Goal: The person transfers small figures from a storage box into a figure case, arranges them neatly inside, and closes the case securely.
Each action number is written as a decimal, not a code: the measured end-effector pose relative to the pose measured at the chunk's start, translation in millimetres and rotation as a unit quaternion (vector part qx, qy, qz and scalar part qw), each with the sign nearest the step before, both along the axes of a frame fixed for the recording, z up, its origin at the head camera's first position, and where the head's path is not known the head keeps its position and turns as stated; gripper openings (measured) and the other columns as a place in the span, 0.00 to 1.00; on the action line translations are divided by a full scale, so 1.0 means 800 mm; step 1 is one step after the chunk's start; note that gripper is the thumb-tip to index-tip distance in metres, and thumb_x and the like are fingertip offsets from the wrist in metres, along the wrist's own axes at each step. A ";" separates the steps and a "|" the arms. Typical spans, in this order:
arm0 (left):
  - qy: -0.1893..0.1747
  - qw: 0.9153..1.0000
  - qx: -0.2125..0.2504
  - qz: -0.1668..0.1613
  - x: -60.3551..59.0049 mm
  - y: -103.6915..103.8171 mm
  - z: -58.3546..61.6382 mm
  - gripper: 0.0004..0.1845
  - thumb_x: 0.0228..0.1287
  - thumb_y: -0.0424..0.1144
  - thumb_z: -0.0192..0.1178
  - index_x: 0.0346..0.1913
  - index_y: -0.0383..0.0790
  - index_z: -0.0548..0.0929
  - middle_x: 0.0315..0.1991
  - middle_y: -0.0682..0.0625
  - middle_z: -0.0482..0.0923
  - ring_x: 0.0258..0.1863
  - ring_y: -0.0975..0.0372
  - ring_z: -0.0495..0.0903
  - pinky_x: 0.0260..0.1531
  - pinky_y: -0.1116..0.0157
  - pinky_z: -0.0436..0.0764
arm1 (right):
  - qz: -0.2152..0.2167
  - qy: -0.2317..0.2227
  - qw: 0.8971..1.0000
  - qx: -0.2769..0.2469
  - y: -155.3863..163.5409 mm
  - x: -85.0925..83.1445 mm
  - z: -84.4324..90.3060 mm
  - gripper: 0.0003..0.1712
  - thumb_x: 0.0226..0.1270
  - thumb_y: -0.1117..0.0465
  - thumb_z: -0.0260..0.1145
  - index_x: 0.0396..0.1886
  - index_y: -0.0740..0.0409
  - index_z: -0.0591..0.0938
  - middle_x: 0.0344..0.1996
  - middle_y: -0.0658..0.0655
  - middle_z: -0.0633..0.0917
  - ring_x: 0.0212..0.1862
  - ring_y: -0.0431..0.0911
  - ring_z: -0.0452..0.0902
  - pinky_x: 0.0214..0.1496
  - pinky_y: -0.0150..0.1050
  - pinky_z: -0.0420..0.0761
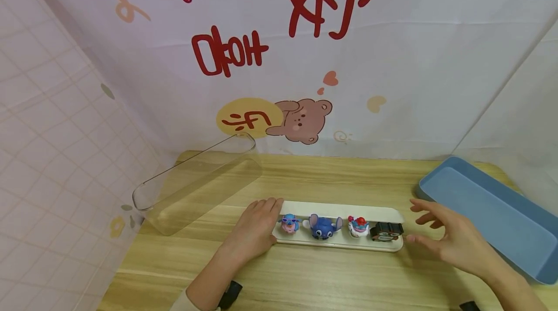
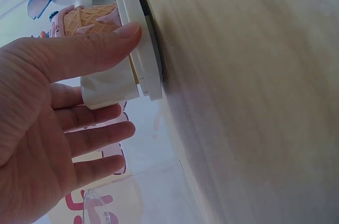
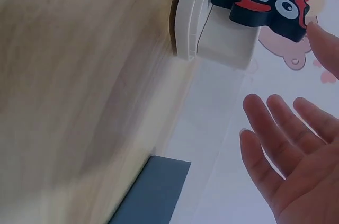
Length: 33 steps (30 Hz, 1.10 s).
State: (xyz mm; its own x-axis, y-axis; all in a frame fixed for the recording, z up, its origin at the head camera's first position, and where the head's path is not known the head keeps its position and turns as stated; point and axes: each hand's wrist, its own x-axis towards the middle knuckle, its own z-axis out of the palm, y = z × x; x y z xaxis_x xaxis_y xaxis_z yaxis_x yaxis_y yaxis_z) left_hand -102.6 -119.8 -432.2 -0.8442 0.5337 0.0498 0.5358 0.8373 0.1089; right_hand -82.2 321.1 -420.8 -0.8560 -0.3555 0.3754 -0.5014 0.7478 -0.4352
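Note:
A long white display stand [image 1: 340, 208] lies across the wooden table, with a row of small figures on it. From left to right come a blue figure with sunglasses [image 1: 289, 224], a big-eared blue figure [image 1: 322, 228], a red-topped figure [image 1: 359, 228] and a dark owl-shaped piece [image 1: 386, 232] marked "Seven". My left hand [image 1: 255, 228] holds the stand's left end, thumb on its front edge and fingers behind, as the left wrist view shows. Just off the right end, my right hand [image 1: 462, 241] is spread and holds nothing; its thumb is near the owl piece [image 3: 265, 1] in the right wrist view.
At the back left a clear plastic cover [image 1: 209, 185] stands on the table [image 1: 314, 277]. A blue rectangular tray [image 1: 484, 214] lies to the right, partly behind my right hand. Printed white cloth [image 1: 392, 59] hangs along the back and sides.

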 end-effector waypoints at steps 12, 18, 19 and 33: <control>-0.012 1.000 0.002 0.003 0.000 0.000 0.000 0.50 0.48 0.42 0.85 0.73 0.31 0.70 0.62 0.42 0.77 0.62 0.50 0.78 0.67 0.50 0.76 | -0.005 -0.144 0.989 -0.023 0.011 -0.001 -0.020 0.46 0.51 0.59 0.86 0.70 0.62 0.76 0.46 0.56 0.87 0.36 0.35 0.82 0.30 0.34 0.80; -0.016 1.000 0.003 0.005 0.001 0.000 0.000 0.50 0.49 0.42 0.85 0.73 0.31 0.70 0.63 0.42 0.77 0.62 0.50 0.78 0.67 0.50 0.75 | 0.008 -0.215 0.977 -0.017 0.009 -0.004 -0.030 0.46 0.54 0.55 0.85 0.69 0.70 0.75 0.44 0.54 0.85 0.36 0.34 0.81 0.33 0.34 0.82; -0.017 1.000 0.003 0.005 0.001 0.000 0.000 0.50 0.49 0.42 0.85 0.74 0.31 0.70 0.63 0.42 0.77 0.62 0.50 0.78 0.67 0.50 0.75 | 0.008 -0.224 0.974 -0.015 0.009 -0.004 -0.031 0.46 0.55 0.54 0.85 0.68 0.71 0.75 0.43 0.53 0.85 0.36 0.34 0.80 0.34 0.34 0.82; -0.018 1.000 -0.002 0.007 0.001 -0.001 0.002 0.51 0.50 0.42 0.85 0.74 0.32 0.69 0.63 0.42 0.77 0.63 0.50 0.77 0.68 0.50 0.74 | -0.027 -0.304 0.952 -0.008 0.009 -0.011 -0.040 0.47 0.58 0.52 0.83 0.66 0.80 0.74 0.45 0.61 0.87 0.36 0.38 0.84 0.35 0.34 0.83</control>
State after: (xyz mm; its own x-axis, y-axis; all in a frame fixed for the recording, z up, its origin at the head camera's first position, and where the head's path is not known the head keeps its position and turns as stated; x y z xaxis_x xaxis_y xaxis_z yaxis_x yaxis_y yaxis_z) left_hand -101.6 -120.3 -430.5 -0.8533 0.5212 0.0167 0.5190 0.8458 0.1237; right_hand -91.3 328.4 -452.6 -0.9336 -0.3032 -0.1910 -0.1140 0.7565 -0.6439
